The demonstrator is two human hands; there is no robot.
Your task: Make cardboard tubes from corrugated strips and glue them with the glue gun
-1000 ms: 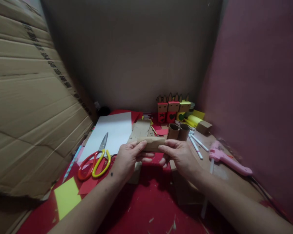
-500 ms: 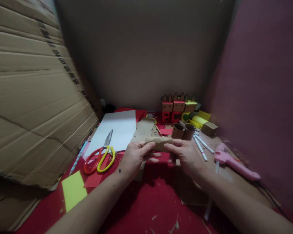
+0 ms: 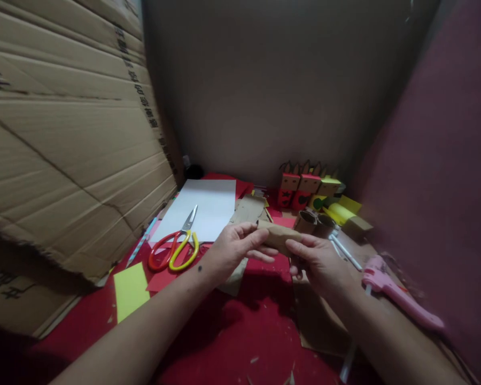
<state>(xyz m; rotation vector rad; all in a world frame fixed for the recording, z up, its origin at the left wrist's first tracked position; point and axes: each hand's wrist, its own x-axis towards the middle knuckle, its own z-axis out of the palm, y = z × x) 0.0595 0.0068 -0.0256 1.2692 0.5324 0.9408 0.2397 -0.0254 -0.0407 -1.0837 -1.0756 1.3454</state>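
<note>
Now | left hand [image 3: 234,248], right hand [image 3: 320,262] grip one cardboard piece [image 3: 278,235] | two tubes [image 3: 307,220]

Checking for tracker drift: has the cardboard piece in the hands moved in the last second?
Yes. Judged against the cardboard tubes behind it, the cardboard piece has tilted from level, right end now lower.

brown cardboard piece [image 3: 278,236], held level, tilted

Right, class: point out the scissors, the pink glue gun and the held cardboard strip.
scissors [image 3: 188,230], head view, at the pivot.
pink glue gun [image 3: 404,302], head view, its body.
cardboard strip [image 3: 278,235], head view, its bare middle.
</note>
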